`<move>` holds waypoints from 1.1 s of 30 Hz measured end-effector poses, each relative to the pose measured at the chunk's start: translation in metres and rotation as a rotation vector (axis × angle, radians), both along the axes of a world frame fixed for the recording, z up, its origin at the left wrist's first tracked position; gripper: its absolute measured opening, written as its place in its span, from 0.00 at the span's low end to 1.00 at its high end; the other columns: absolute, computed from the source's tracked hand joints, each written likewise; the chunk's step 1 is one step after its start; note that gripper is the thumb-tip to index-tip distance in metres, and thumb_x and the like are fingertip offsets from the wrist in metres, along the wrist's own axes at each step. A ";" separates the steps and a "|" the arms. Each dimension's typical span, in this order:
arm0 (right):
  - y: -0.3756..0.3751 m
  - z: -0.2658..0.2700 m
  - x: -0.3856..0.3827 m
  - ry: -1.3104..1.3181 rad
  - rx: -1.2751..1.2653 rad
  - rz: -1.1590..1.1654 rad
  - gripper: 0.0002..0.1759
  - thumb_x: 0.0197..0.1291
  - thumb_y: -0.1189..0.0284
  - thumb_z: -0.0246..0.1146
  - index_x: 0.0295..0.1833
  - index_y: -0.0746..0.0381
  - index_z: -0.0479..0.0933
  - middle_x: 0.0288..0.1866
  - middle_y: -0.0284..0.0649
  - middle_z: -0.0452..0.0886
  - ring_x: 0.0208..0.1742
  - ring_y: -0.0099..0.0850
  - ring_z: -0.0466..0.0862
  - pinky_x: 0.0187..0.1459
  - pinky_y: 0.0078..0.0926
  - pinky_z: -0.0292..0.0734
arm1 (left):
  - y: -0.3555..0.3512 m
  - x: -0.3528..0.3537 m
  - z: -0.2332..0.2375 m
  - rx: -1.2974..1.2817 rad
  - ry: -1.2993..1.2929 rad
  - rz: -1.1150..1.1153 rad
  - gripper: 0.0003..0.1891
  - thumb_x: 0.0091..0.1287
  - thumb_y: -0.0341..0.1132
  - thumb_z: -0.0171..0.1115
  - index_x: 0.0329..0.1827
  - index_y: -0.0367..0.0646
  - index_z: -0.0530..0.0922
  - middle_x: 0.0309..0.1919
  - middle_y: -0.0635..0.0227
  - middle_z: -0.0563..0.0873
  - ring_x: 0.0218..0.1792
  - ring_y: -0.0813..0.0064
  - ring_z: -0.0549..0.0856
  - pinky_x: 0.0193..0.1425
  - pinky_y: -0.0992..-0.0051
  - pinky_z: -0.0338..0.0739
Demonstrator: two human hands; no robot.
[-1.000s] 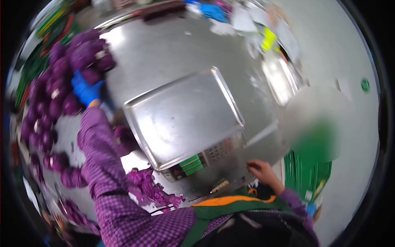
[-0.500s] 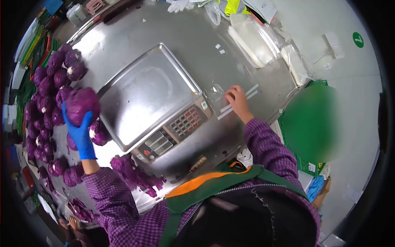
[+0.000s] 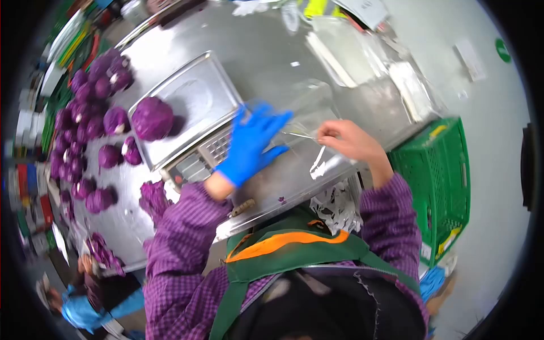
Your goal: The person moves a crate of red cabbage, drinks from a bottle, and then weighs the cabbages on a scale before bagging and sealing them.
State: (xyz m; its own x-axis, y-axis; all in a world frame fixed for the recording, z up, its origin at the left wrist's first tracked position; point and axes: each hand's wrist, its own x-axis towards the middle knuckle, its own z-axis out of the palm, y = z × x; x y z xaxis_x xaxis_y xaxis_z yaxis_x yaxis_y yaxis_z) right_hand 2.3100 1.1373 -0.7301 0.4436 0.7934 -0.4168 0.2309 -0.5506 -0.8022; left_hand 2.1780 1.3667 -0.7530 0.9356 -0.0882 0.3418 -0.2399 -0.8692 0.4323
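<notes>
A red cabbage (image 3: 152, 118) rests on the steel pan (image 3: 212, 90) of a weighing scale, touching no hand. My left hand (image 3: 252, 141), in a blue glove, is open with fingers spread. It hovers over the right part of the scale's keypad (image 3: 215, 146) and hides some of it. My right hand (image 3: 348, 139), bare, has its fingers pinched on the edge of a clear plastic bag (image 3: 311, 105). The bag's see-through film spreads over the steel table to the right of the scale, and its outline is hard to make out.
Several red cabbages (image 3: 85, 119) crowd the table's left side. Loose purple leaves (image 3: 154, 201) and a brown-handled tool (image 3: 243, 207) lie near the front edge. Stacked clear bags (image 3: 351, 54) are at the back right. A green crate (image 3: 439, 187) stands right; another person (image 3: 93, 303) is at lower left.
The cabbage from my left hand now sits on the scale. That hand, emptied, has moved right over the keypad. My right hand has moved slightly right and pinches the bag, lifting its edge.
</notes>
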 end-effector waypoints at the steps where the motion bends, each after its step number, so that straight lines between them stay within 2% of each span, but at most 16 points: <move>1: -0.013 0.009 -0.014 -0.021 0.174 0.000 0.26 0.51 0.71 0.67 0.57 0.64 0.71 0.48 0.42 0.79 0.50 0.31 0.78 0.53 0.27 0.72 | -0.006 0.008 -0.028 -0.165 0.026 -0.056 0.21 0.53 0.41 0.70 0.52 0.51 0.81 0.44 0.67 0.85 0.50 0.62 0.82 0.72 0.52 0.54; 4: -0.047 0.033 -0.070 -0.277 0.219 -0.014 0.53 0.37 0.68 0.75 0.72 0.64 0.56 0.68 0.48 0.68 0.71 0.43 0.65 0.69 0.36 0.59 | -0.043 0.005 -0.039 -0.360 0.012 0.047 0.08 0.59 0.37 0.65 0.41 0.51 0.83 0.26 0.68 0.85 0.30 0.64 0.84 0.61 0.56 0.69; 8: -0.080 -0.037 -0.083 -0.397 0.136 -0.389 0.23 0.58 0.67 0.64 0.57 0.68 0.73 0.43 0.47 0.83 0.44 0.41 0.82 0.50 0.33 0.75 | -0.063 -0.024 -0.022 -0.422 0.248 0.117 0.08 0.61 0.40 0.64 0.38 0.47 0.83 0.30 0.66 0.86 0.28 0.66 0.84 0.49 0.69 0.78; 12: -0.059 -0.021 -0.066 -0.195 0.458 -0.660 0.14 0.66 0.67 0.57 0.49 0.66 0.77 0.30 0.36 0.81 0.29 0.28 0.80 0.35 0.24 0.75 | -0.048 -0.078 0.019 -0.706 0.315 -0.067 0.13 0.63 0.42 0.63 0.43 0.44 0.83 0.34 0.66 0.87 0.30 0.73 0.85 0.46 0.75 0.79; 14: -0.041 -0.022 -0.051 0.032 0.482 -0.719 0.15 0.68 0.65 0.56 0.50 0.65 0.77 0.30 0.32 0.79 0.28 0.21 0.78 0.30 0.20 0.73 | -0.034 -0.107 0.045 -1.450 0.905 -0.379 0.17 0.66 0.42 0.60 0.54 0.42 0.79 0.41 0.67 0.86 0.39 0.78 0.84 0.49 0.76 0.78; 15: -0.019 -0.011 -0.062 -0.003 0.417 -0.644 0.16 0.69 0.64 0.54 0.51 0.65 0.77 0.32 0.33 0.80 0.28 0.22 0.77 0.29 0.20 0.72 | -0.034 -0.114 0.039 -1.461 0.894 -0.371 0.17 0.66 0.42 0.60 0.54 0.42 0.79 0.41 0.67 0.86 0.39 0.78 0.84 0.49 0.76 0.78; 17: 0.032 -0.006 -0.094 -0.082 0.343 -0.395 0.20 0.70 0.61 0.51 0.55 0.65 0.76 0.37 0.35 0.81 0.30 0.22 0.77 0.30 0.19 0.72 | -0.037 -0.120 0.010 -1.580 0.317 0.015 0.22 0.68 0.41 0.58 0.63 0.41 0.73 0.46 0.69 0.84 0.46 0.78 0.82 0.51 0.77 0.76; 19: 0.071 -0.061 -0.121 -0.198 0.429 -0.117 0.22 0.71 0.60 0.48 0.60 0.64 0.74 0.45 0.38 0.81 0.38 0.22 0.77 0.39 0.20 0.72 | -0.040 -0.125 -0.011 -1.607 0.116 0.247 0.23 0.68 0.41 0.58 0.64 0.40 0.72 0.49 0.70 0.82 0.48 0.79 0.80 0.54 0.78 0.74; 21: 0.120 -0.047 -0.158 0.710 0.436 -0.462 0.25 0.72 0.57 0.48 0.61 0.66 0.72 0.39 0.37 0.80 0.38 0.21 0.78 0.42 0.20 0.73 | -0.032 -0.135 -0.022 -1.837 0.262 0.458 0.23 0.68 0.40 0.59 0.64 0.43 0.72 0.50 0.72 0.81 0.47 0.82 0.78 0.51 0.78 0.74; 23: 0.131 -0.071 -0.158 0.077 0.398 -0.094 0.21 0.71 0.60 0.51 0.56 0.66 0.75 0.32 0.32 0.78 0.31 0.20 0.76 0.35 0.19 0.73 | 0.000 -0.160 -0.018 -1.688 0.440 0.482 0.19 0.67 0.44 0.59 0.56 0.45 0.77 0.47 0.74 0.81 0.44 0.82 0.78 0.46 0.77 0.71; 24: 0.143 -0.067 -0.164 0.077 0.398 -0.088 0.21 0.71 0.60 0.51 0.56 0.66 0.75 0.32 0.32 0.78 0.31 0.20 0.76 0.35 0.19 0.73 | 0.012 -0.171 -0.019 -1.752 0.316 0.495 0.17 0.67 0.45 0.59 0.52 0.45 0.78 0.45 0.73 0.82 0.44 0.79 0.79 0.50 0.74 0.71; 26: 0.169 -0.055 -0.179 0.800 0.471 -0.631 0.15 0.69 0.64 0.54 0.50 0.64 0.77 0.26 0.26 0.75 0.24 0.18 0.72 0.26 0.17 0.68 | 0.046 -0.192 -0.053 -1.953 0.013 0.361 0.14 0.67 0.45 0.58 0.45 0.45 0.80 0.45 0.69 0.83 0.47 0.73 0.80 0.56 0.68 0.70; 28: 0.184 -0.061 -0.169 0.865 0.383 -0.541 0.13 0.68 0.66 0.55 0.48 0.64 0.77 0.25 0.25 0.74 0.23 0.18 0.71 0.25 0.17 0.66 | 0.070 -0.201 -0.044 -2.303 -0.363 0.186 0.11 0.68 0.40 0.57 0.44 0.44 0.81 0.42 0.65 0.85 0.46 0.68 0.82 0.58 0.61 0.73; 29: 0.191 -0.066 -0.163 0.931 0.290 -0.453 0.11 0.67 0.67 0.56 0.46 0.64 0.78 0.24 0.24 0.73 0.21 0.17 0.70 0.23 0.16 0.64 | 0.081 -0.205 -0.039 -2.359 -0.435 0.154 0.10 0.67 0.39 0.58 0.44 0.44 0.80 0.39 0.66 0.84 0.43 0.74 0.82 0.48 0.72 0.76; 31: 0.218 -0.060 -0.159 0.959 0.374 -0.253 0.12 0.67 0.68 0.57 0.46 0.65 0.79 0.25 0.25 0.75 0.22 0.17 0.70 0.22 0.14 0.63 | 0.118 -0.220 -0.026 -2.336 -0.345 -0.045 0.08 0.66 0.35 0.58 0.44 0.44 0.79 0.36 0.69 0.83 0.37 0.79 0.81 0.35 0.83 0.74; 33: 0.260 -0.043 -0.160 0.415 0.425 -0.241 0.12 0.65 0.70 0.59 0.47 0.66 0.79 0.27 0.27 0.77 0.22 0.17 0.71 0.23 0.15 0.63 | 0.151 -0.217 -0.019 -1.731 -0.331 0.536 0.08 0.64 0.30 0.58 0.45 0.43 0.78 0.35 0.71 0.82 0.32 0.84 0.79 0.29 0.87 0.70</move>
